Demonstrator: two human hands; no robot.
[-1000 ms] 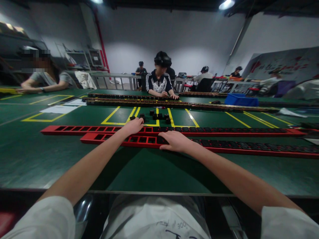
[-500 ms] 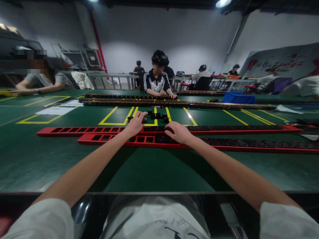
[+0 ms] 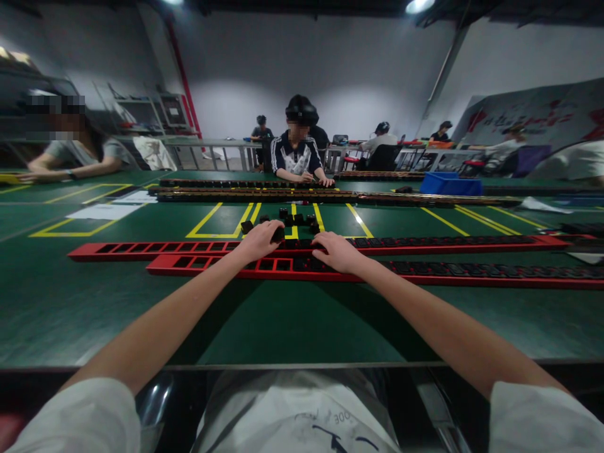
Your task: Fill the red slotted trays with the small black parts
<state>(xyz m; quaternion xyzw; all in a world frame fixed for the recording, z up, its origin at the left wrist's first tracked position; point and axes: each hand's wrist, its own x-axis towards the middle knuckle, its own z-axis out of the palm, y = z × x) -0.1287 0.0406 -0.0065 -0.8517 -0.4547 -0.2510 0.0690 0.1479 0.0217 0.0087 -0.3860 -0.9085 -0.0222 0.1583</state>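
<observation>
My left hand [image 3: 261,241] is closed around a small black block [image 3: 277,234], held just above the rear red slotted rail [image 3: 136,247]. My right hand [image 3: 337,253] rests with bent fingers over the front red slotted rail [image 3: 165,267], at the boundary between its bare slots and the ones filled with black pieces [image 3: 443,270]. Whether the right fingers grip a piece cannot be made out. Behind the left hand, several loose black blocks [image 3: 298,219] lie on the green table.
Long dark rails [image 3: 226,194] cross the green table [image 3: 302,327] farther back. A blue bin [image 3: 452,184] stands at the back right, papers [image 3: 104,209] lie at left. A co-worker [image 3: 297,154] sits opposite; another person [image 3: 78,148] sits at the far left.
My left hand has come away from the loose blocks, moving slightly right and toward me with a black block in it. The right hand has barely moved.
</observation>
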